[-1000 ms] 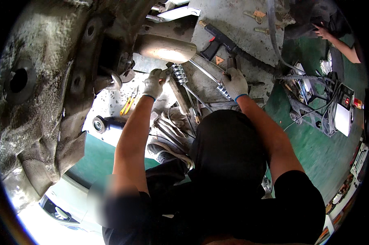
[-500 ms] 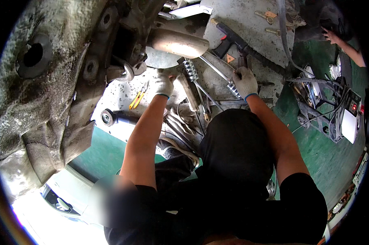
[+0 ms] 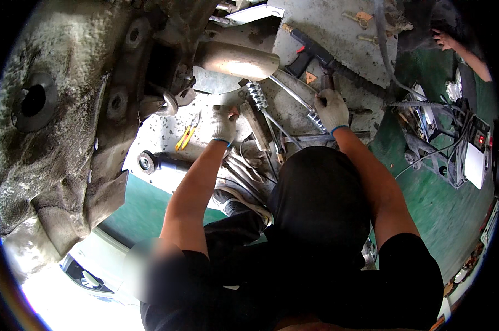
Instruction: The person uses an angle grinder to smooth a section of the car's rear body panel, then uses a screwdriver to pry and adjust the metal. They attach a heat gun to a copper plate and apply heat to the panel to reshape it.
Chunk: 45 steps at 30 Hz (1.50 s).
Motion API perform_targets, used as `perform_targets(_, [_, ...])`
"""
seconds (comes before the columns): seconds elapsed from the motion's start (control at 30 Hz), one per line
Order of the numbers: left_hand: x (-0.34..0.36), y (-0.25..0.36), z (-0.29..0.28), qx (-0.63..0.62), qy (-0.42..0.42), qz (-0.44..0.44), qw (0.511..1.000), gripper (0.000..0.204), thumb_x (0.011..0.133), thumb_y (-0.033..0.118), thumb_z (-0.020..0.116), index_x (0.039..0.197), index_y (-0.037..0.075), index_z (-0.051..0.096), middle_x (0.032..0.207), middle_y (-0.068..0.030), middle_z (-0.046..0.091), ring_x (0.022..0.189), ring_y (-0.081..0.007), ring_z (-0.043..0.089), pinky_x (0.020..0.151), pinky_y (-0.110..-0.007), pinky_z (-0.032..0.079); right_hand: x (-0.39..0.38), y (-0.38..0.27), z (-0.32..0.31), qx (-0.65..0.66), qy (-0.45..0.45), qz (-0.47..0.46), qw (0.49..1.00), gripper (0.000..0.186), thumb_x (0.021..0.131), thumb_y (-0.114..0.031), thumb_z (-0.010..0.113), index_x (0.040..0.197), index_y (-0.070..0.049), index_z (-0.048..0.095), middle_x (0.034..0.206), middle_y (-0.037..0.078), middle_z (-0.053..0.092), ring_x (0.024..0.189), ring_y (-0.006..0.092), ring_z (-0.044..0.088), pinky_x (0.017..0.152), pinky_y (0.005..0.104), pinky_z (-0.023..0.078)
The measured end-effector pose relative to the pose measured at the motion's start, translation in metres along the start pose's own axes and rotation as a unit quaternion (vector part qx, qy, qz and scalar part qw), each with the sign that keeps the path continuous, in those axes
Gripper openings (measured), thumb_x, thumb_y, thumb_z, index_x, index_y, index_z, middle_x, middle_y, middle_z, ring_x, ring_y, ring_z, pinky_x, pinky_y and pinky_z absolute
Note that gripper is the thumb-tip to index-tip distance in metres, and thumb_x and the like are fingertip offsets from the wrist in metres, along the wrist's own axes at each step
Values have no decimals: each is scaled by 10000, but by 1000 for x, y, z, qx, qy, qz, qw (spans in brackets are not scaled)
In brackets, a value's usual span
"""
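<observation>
My left hand [image 3: 223, 123], in a white work glove, is curled closed above the grey metal surface, near a rounded metal plate [image 3: 216, 81] under a shiny pipe [image 3: 237, 59]. Whatever it may hold is hidden. To its left lie yellow-handled pliers [image 3: 185, 138]; to its right is a long worn bar [image 3: 255, 127]. My right hand [image 3: 332, 110], gloved too, is closed beside a metal rod with a coil spring [image 3: 316, 119]. A dark cylindrical piece [image 3: 328, 83] stands just beyond its fingers. I cannot make out what is in them.
A large, dirty metal casting [image 3: 62, 138] fills the left. An angle grinder [image 3: 169, 164] lies near the front edge. A black air tool [image 3: 310, 52] with a hose rests at the back. At right are a cable-draped cart [image 3: 440, 138] and another person's hand [image 3: 444, 40].
My left hand has drawn back toward me, away from the rounded plate. My right hand stays in nearly the same place. The view has shifted slightly.
</observation>
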<state>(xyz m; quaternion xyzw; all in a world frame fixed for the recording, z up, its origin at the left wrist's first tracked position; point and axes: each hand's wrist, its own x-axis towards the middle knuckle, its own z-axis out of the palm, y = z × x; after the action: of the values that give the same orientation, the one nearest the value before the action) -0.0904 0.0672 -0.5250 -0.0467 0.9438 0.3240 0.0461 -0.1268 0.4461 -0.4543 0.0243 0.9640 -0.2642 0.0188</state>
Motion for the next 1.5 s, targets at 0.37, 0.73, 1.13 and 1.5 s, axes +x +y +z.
perform_targets(0.37, [26,-35,22,63,123,-49,989,261,881,209,775,974,7,639,946,-220,703,962,-392,680,813,-481,539,2,-12,-2,14,-12,29,999,246,965,-339,662,1013,-98,669,1035,195,675,923,417,670,796,507,552])
perform_targets(0.73, [55,8,-18,84,-30,9,996,609,840,347,804,1339,41,637,1339,-220,605,1238,-384,585,1049,-457,491,2,-6,-8,-32,-40,36,998,345,997,-405,588,1092,-81,658,1063,200,694,1003,415,670,846,513,554])
perform_targets(1.13, [73,-16,2,15,107,-49,993,223,801,146,807,865,26,631,838,-153,680,787,-315,640,724,-433,510,15,15,-4,-20,-21,-57,998,371,992,-379,597,1078,-18,599,1071,236,667,1010,457,644,861,541,535])
perform_targets(1.5, [17,35,-88,-430,-20,-218,876,78,936,24,618,948,73,677,838,-2,663,651,-115,535,590,-287,449,126,-23,17,-141,-214,106,961,381,954,-395,610,1188,-115,721,1249,212,685,1155,426,652,977,529,526])
